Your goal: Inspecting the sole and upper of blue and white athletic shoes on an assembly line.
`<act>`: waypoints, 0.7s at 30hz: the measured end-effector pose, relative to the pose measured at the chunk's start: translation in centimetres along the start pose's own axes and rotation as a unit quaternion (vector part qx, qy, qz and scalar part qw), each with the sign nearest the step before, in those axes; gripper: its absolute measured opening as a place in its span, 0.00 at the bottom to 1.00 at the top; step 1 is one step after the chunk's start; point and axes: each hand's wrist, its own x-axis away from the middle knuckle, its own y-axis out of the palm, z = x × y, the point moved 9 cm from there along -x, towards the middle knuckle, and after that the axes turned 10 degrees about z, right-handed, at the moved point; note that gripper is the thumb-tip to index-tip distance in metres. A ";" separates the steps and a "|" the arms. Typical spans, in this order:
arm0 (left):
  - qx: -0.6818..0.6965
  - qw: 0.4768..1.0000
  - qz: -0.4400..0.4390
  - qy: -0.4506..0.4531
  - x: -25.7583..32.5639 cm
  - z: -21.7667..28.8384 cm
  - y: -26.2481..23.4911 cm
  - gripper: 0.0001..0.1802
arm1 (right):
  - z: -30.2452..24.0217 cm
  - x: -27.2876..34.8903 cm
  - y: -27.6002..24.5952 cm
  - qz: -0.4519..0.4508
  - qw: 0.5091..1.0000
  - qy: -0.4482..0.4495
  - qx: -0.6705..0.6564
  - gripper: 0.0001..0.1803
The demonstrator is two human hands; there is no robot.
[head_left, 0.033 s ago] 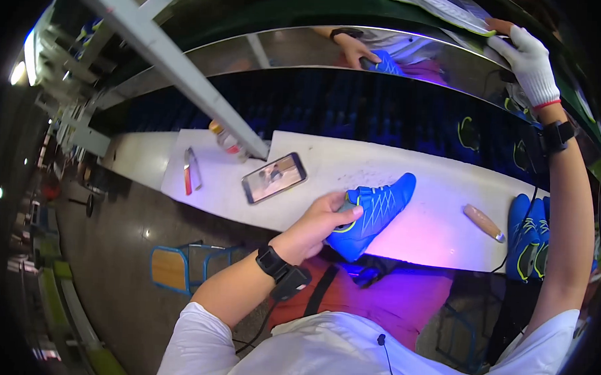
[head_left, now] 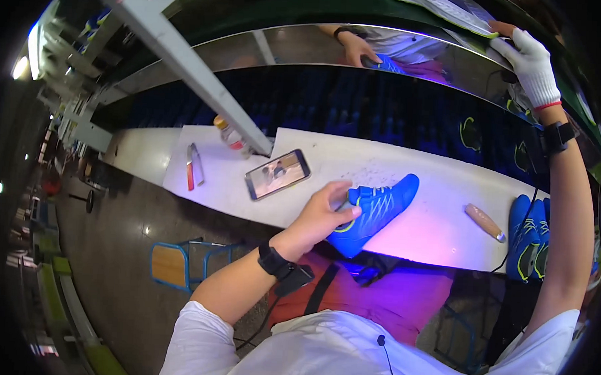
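Observation:
My bare left hand [head_left: 319, 215] is on the heel end of a blue sports shoe [head_left: 382, 214], its thumb over the collar and its fingers partly hidden behind. The shoe has pale crossed lines and yellow-green collar trim; its toe rests on the white bench top [head_left: 434, 193], pointing far right. My right hand [head_left: 530, 67] wears a white knit glove with bare fingertips. Reaching up to the upper shelf at the far right, it pinches the end of a white sole-shaped piece [head_left: 442, 9] with a yellow-green edge.
On the bench lie a phone [head_left: 277, 175], a red-handled tool [head_left: 191, 169], a bottle [head_left: 232, 139] and a wooden-handled tool [head_left: 485, 222]. More blue shoes [head_left: 526, 237] stand at the right edge. A metal post [head_left: 178, 65] slants across the left; a stool [head_left: 169, 265] stands below.
The fingers of my left hand have lifted a little at the shoe's collar. The shoe has tilted slightly. My right hand stays almost where it was.

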 end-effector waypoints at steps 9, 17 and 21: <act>-0.570 0.706 0.028 0.420 1.4 4.7 7.0 0.26 | -18.5 14.1 -9.9 -0.030 0.977 -0.028 -0.211 0.23; -0.584 0.759 -0.038 0.285 -4.3 3.9 10.1 0.26 | -14.7 29.4 -11.8 -0.178 0.960 0.210 -0.044 0.16; -0.401 0.766 -0.006 0.502 2.0 7.0 10.3 0.23 | -14.4 35.7 -9.2 0.060 0.825 0.387 -0.409 0.25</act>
